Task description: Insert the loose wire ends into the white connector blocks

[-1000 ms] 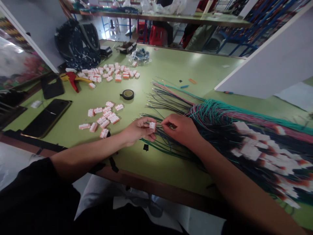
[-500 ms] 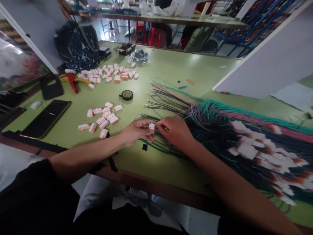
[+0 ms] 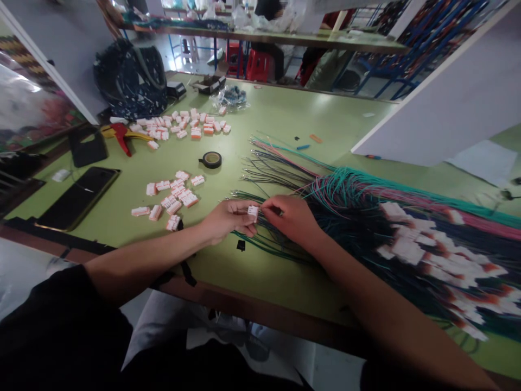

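Observation:
Between the thumb and fingers of my left hand (image 3: 228,220) is a small white-and-orange connector housing (image 3: 253,212). My right hand (image 3: 291,217) is pinched right against its right side, the fingertips closed on what appears to be a thin wire, too small to see clearly. Beneath and beyond both hands fan out loose wires (image 3: 280,168), dark, green and pink, with metal tips pointing left. Their bundle (image 3: 350,187) runs off to the right under my right forearm. Left of my hands lies a small group of similar housings (image 3: 178,190).
A larger pile of housings (image 3: 195,124) sits farther back, near red-and-yellow pliers (image 3: 122,136). Black tape (image 3: 211,159) and a phone (image 3: 77,198) lie to the left. More housings (image 3: 427,244) rest on the wires at right. A white panel (image 3: 431,103) rises at the right.
Both hands keep nearly the same pose around the connector housing, with the right fingers shifting only very slightly. The whole view has moved a little.

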`<state>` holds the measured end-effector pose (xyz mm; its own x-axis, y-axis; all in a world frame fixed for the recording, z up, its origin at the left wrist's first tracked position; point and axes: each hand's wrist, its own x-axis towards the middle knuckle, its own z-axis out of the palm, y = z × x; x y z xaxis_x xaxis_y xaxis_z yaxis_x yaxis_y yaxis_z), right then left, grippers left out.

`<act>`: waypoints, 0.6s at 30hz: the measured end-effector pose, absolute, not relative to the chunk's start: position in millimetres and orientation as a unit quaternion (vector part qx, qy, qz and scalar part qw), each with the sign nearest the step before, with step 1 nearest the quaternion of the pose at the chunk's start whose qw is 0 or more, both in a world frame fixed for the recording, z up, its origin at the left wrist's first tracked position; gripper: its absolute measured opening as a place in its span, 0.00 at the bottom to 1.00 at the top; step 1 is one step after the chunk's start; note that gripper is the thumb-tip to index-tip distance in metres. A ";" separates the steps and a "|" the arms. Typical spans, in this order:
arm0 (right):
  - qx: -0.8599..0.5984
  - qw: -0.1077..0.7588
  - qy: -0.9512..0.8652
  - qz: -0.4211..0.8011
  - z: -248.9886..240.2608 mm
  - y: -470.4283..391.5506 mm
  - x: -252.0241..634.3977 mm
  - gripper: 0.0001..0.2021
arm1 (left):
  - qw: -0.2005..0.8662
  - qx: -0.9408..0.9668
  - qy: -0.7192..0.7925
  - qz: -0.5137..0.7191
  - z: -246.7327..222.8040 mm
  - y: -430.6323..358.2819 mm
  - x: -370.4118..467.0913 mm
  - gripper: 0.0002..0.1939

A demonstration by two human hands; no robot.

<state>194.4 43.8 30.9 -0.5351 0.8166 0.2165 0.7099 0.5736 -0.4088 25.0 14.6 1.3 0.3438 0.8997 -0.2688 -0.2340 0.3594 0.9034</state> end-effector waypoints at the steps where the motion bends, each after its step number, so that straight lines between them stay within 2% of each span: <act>1: -0.443 0.195 -0.865 0.132 29.2 43.1 193.3 0.09 | 0.711 0.408 0.415 0.395 0.5 14.7 24.9 0.19; 6: -0.445 0.178 -0.867 0.137 30.9 48.1 197.5 0.09 | 0.701 0.421 0.423 0.390 2.5 15.1 25.2 0.19; 9: -0.434 0.203 -0.867 0.140 42.6 52.2 202.9 0.10 | 0.688 0.442 0.418 0.396 12.3 13.0 25.8 0.20; 11: -0.422 0.220 -0.870 0.127 49.8 51.5 203.6 0.19 | 0.664 0.470 0.420 0.402 21.6 10.3 25.4 0.20; 13: -0.404 0.184 -0.886 0.136 53.1 49.3 201.9 0.31 | 0.636 0.499 0.426 0.406 31.3 7.8 24.4 0.18; 14: -0.399 0.153 -0.892 0.147 53.3 48.5 200.8 0.31 | 0.622 0.510 0.434 0.406 35.9 7.4 23.9 0.16; 18: -0.433 0.086 -0.889 0.124 52.1 51.8 199.1 0.15 | 0.566 0.522 0.486 0.414 55.3 17.1 25.5 0.10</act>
<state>199.1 51.8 52.1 -0.6100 0.7911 0.0459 0.7481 0.5940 -0.2959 25.5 17.1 55.3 0.1854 0.9756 -0.1175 0.0377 0.1124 0.9929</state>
